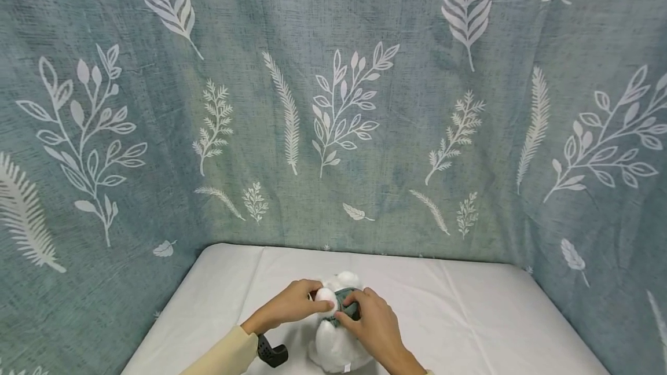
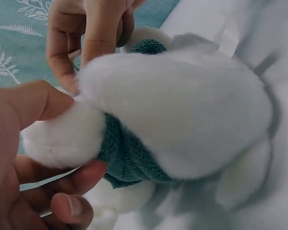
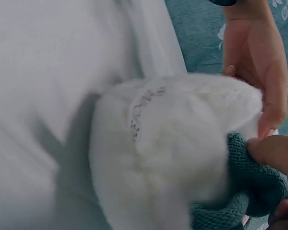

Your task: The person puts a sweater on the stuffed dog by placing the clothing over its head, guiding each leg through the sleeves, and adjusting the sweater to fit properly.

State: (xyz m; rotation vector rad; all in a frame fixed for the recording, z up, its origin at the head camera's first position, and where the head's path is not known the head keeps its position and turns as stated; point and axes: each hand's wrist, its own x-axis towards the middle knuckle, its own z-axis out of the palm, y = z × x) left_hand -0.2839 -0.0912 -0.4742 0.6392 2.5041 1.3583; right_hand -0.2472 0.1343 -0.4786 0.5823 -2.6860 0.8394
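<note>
A white plush toy (image 1: 336,347) lies on the white surface, wearing a teal knitted garment (image 2: 122,155). My left hand (image 1: 294,305) holds a rounded white limb (image 2: 62,136) of the toy between thumb and fingers; the limb sticks out past the knit. My right hand (image 1: 372,320) pinches the teal knit close beside it, with the thumb and fingertips on the fabric. In the right wrist view, dark stitching (image 3: 137,115) runs along the plush. Which limb it is, I cannot tell.
The white covered table (image 1: 469,317) spreads around the toy. Behind and at both sides hangs a blue-green curtain (image 1: 333,213) with white leaf prints. A black curved piece (image 1: 273,355) sits by the left wrist. A small white tag (image 2: 229,43) sticks up from the toy.
</note>
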